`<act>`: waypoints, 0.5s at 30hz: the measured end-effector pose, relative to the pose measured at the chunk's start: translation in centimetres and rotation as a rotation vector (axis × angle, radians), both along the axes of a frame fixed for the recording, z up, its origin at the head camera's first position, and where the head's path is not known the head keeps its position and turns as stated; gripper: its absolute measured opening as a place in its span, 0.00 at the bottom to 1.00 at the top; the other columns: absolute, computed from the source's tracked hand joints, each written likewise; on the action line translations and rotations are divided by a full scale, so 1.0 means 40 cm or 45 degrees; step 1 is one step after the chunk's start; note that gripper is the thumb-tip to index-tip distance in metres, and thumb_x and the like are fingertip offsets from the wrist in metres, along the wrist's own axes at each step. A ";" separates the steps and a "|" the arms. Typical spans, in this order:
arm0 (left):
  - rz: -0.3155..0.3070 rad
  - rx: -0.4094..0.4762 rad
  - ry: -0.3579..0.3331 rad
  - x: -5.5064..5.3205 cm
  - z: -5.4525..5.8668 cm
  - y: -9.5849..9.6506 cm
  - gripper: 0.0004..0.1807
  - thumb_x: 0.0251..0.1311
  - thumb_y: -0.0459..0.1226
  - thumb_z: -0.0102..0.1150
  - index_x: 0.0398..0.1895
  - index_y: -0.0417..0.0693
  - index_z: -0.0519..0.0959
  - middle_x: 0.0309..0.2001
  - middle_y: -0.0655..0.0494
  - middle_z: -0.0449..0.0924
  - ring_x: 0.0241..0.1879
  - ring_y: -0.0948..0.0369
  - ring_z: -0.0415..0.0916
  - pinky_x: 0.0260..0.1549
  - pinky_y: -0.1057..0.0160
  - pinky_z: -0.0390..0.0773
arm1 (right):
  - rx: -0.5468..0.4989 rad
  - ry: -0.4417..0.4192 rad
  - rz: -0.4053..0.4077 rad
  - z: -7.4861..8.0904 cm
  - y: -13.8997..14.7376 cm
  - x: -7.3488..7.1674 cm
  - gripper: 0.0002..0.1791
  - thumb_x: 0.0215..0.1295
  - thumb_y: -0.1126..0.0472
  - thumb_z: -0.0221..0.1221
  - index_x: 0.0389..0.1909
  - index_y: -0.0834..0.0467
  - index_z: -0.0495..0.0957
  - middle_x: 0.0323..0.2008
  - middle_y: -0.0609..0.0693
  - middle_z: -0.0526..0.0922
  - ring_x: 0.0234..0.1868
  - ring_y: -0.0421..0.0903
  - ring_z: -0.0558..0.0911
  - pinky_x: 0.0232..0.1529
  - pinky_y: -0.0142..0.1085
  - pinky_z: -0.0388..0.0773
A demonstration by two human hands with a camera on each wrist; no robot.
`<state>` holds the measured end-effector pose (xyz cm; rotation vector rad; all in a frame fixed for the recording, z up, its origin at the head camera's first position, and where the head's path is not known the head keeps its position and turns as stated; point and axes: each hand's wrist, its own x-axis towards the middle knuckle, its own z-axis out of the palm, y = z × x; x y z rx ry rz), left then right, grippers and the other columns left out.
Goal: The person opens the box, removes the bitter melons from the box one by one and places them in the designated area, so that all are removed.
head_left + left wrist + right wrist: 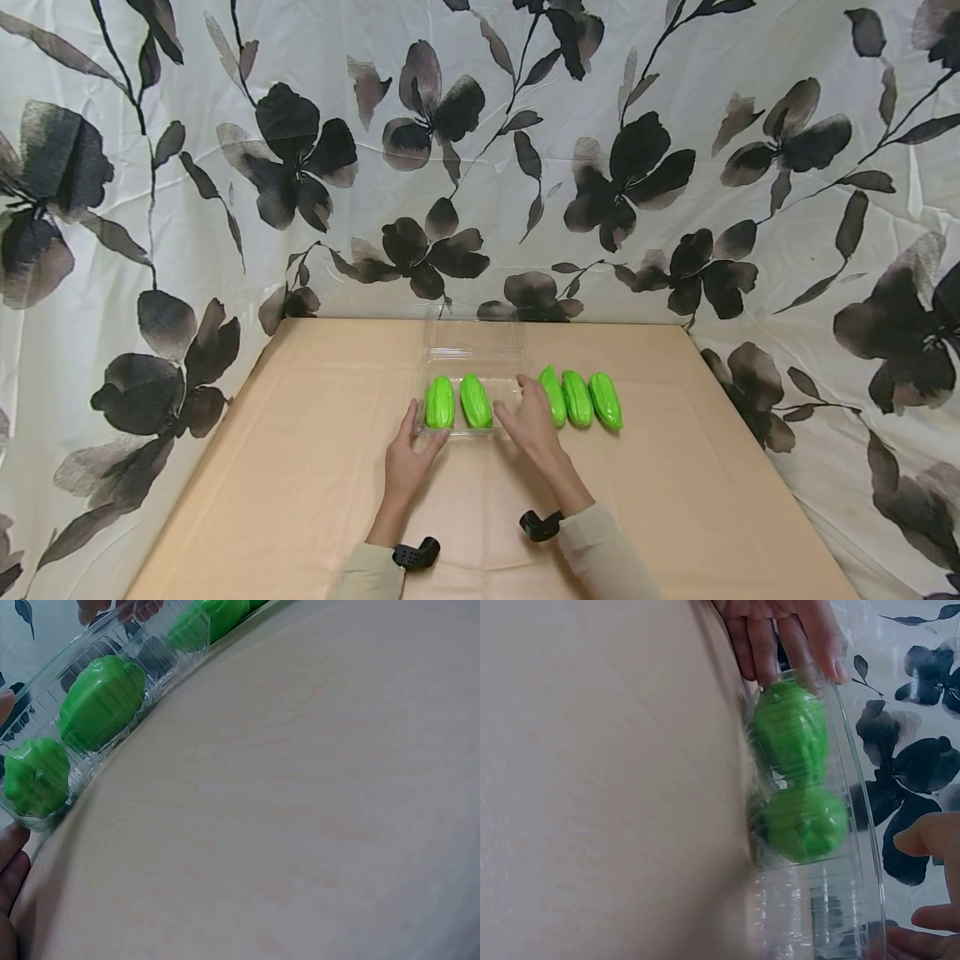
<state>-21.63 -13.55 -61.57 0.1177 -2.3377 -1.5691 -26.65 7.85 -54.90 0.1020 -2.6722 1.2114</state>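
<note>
Green vegetables (577, 400), five in view, ridged and glossy. Two lie in the left part of the clear box (456, 432), side by side with a slight gap; the other three lie in a row on the table (300, 475), just right of the box. The lid (474, 340) is raised at the back.

Left hand (407, 467): at the box's near left corner, fingers fairly straight, thumb spread away from them, touching the plastic — seems to steady it. Right hand (536, 423): at the box's right end, thumb and forefinger well parted, no vegetable seen between them. Whether it touches the rim is hard to tell.

Step, as I judge it: mid-packing, two in, three out. The right wrist view shows bare plastic beside the second vegetable, so room remains. Next move likely calls for the right hand to take the nearest of the row and lay it lengthwise there — left hand bracing the light box against sliding.
</note>
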 end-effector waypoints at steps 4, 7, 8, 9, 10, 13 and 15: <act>0.000 -0.013 -0.001 -0.001 0.001 0.001 0.45 0.59 0.50 0.68 0.78 0.50 0.60 0.75 0.49 0.65 0.73 0.43 0.64 0.71 0.40 0.64 | 0.040 0.004 0.012 -0.007 -0.012 -0.003 0.38 0.60 0.54 0.65 0.67 0.68 0.67 0.63 0.67 0.74 0.65 0.63 0.74 0.65 0.54 0.75; 0.004 -0.019 0.000 -0.002 0.002 0.001 0.46 0.59 0.51 0.68 0.78 0.50 0.60 0.75 0.50 0.65 0.73 0.44 0.64 0.71 0.40 0.64 | 0.070 0.010 0.026 -0.011 -0.020 -0.004 0.38 0.60 0.54 0.65 0.67 0.69 0.67 0.62 0.68 0.75 0.65 0.63 0.74 0.66 0.54 0.74; 0.006 -0.023 0.000 -0.002 0.001 0.001 0.46 0.59 0.51 0.68 0.78 0.51 0.60 0.74 0.50 0.65 0.73 0.44 0.64 0.71 0.41 0.64 | 0.078 0.009 0.031 -0.013 -0.022 -0.004 0.38 0.60 0.54 0.65 0.67 0.69 0.67 0.62 0.68 0.75 0.65 0.64 0.74 0.66 0.54 0.74; 0.005 -0.028 0.001 -0.002 0.000 0.001 0.45 0.59 0.51 0.68 0.78 0.50 0.60 0.74 0.50 0.65 0.73 0.44 0.64 0.71 0.41 0.64 | 0.081 0.005 0.036 -0.014 -0.025 -0.004 0.38 0.59 0.54 0.65 0.67 0.69 0.67 0.62 0.68 0.75 0.65 0.64 0.74 0.66 0.55 0.74; 0.005 -0.027 0.001 -0.002 0.000 0.000 0.45 0.60 0.51 0.68 0.78 0.50 0.60 0.74 0.50 0.65 0.73 0.44 0.64 0.71 0.41 0.64 | 0.086 -0.001 0.043 -0.015 -0.027 -0.004 0.38 0.59 0.54 0.65 0.67 0.69 0.67 0.62 0.68 0.75 0.65 0.64 0.74 0.66 0.55 0.74; -0.002 -0.022 -0.009 -0.003 -0.002 -0.001 0.46 0.60 0.52 0.68 0.78 0.51 0.60 0.75 0.51 0.65 0.73 0.45 0.64 0.72 0.41 0.64 | 0.100 -0.017 0.057 -0.018 -0.033 -0.005 0.39 0.59 0.53 0.65 0.67 0.70 0.67 0.62 0.69 0.75 0.64 0.65 0.75 0.65 0.55 0.75; -0.008 -0.016 -0.017 -0.003 -0.003 -0.001 0.46 0.60 0.53 0.67 0.78 0.51 0.59 0.75 0.52 0.65 0.73 0.45 0.64 0.72 0.41 0.63 | 0.114 -0.019 0.062 -0.020 -0.038 -0.006 0.39 0.59 0.53 0.65 0.66 0.70 0.68 0.61 0.69 0.76 0.63 0.65 0.76 0.63 0.55 0.76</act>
